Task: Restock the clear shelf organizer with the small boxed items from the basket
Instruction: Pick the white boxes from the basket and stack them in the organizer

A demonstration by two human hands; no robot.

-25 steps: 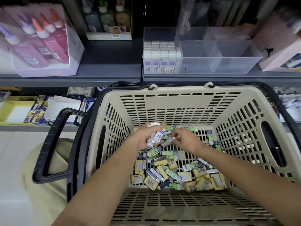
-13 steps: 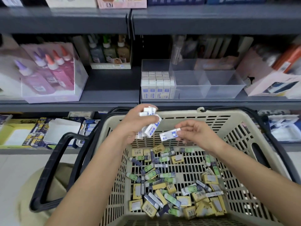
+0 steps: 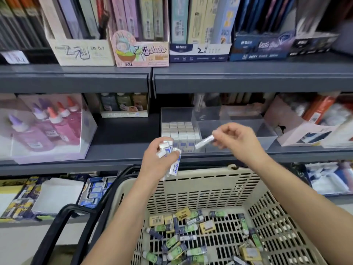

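Grey store shelving (image 3: 122,150) is being faced, and the clear shelf organizer (image 3: 267,133) is seated on the middle tier, with stocked rows (image 3: 179,131) standing in its left compartment only. One small white box (image 3: 204,142) is being pinched at its right end by the right hand (image 3: 236,140), near the organizer's front wall. A loose bunch of boxes (image 3: 169,152) is being gripped by the left hand (image 3: 158,163) over the far rim of the basket (image 3: 210,174). Such boxes are being judged light, stiff and slick, best taken across the long sides. A glue-bottle case (image 3: 47,129) is standing well to the left, a pink carton (image 3: 298,131) just right; the front wall is being judged the thing to clear.
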